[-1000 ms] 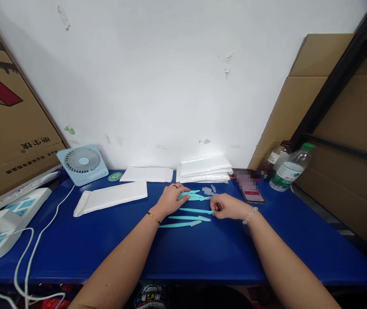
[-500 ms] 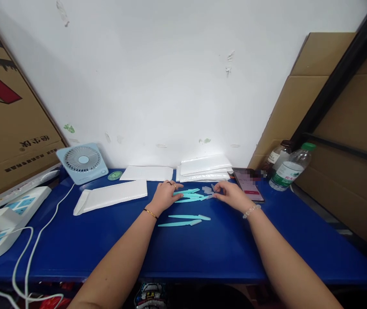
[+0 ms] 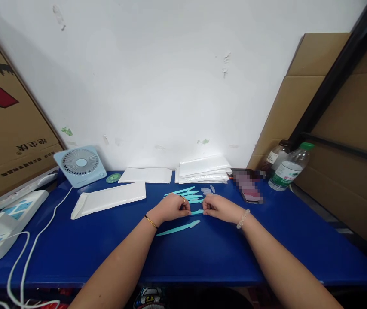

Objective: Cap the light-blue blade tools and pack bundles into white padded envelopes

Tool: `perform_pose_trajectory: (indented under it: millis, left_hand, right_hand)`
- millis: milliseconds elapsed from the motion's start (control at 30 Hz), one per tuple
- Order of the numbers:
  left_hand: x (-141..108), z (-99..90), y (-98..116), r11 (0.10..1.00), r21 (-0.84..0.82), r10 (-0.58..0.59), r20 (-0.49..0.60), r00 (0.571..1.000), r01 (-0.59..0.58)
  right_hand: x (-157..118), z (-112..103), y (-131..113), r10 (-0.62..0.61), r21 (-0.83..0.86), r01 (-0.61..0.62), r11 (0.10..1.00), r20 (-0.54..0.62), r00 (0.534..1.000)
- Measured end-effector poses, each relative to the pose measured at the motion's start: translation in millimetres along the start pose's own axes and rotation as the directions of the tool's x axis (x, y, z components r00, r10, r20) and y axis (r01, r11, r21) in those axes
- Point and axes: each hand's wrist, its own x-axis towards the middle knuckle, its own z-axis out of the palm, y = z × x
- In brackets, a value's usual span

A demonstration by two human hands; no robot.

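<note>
Two-handed hold on a slim turquoise plastic stick (image 3: 197, 212);
pinched narrowly by left hand (image 3: 169, 207) and right hand (image 3: 222, 208); near similar sticks (image 3: 178, 229) on a flat blue table (image 3: 203, 257)

Left cardboard box (image 3: 12, 124): bold Chinese characters, look flipped, ® beside them; smaller line under, unreadable. Green-capped bottle (image 3: 287, 169): red Chinese print on green/white label, first character 农. Dark-capped bottle (image 3: 275, 159): pale label, print too small. Phone (image 3: 249, 186) screen: pixelated.
</note>
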Motion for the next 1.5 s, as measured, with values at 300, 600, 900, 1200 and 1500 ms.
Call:
perform_pose_trajectory:
  millis: [300, 600, 900, 1200, 1500]
  left_hand:
    - [6, -9.4, -8, 0.963, 0.142, -0.178, -0.305, 0.936, 0.230]
    - [-11, -9.9, 23, 0.999, -0.032, -0.024, 0.133, 0.991, 0.029]
    - [-6, -2.5, 14, 0.994, -0.038, -0.097, 0.076, 0.992, 0.100]
    - [-4, 2.6, 8, 0.996, 0.001, -0.084, -0.049, 0.995, 0.084]
    - [-5, -8.0, -13, 0.973, -0.041, -0.230, -0.226, 0.947, 0.227]
  right_hand:
    - [-2, -14, 36, 0.146, -0.015, -0.158, 0.987, -0.300, 0.943]
    - [-4, -14, 9, 0.093, 0.150, -0.071, 0.986, -0.141, 0.986]
    - [6, 11, -17, -0.062, 0.190, 0.059, 0.980, 0.010, 0.998]
    - [12, 17, -13, -0.006, 0.181, 0.026, 0.983, -0.110, 0.994]
    - [2, -11, 34, 0.302, 0.437, -0.152, 0.887, -0.299, 0.905]
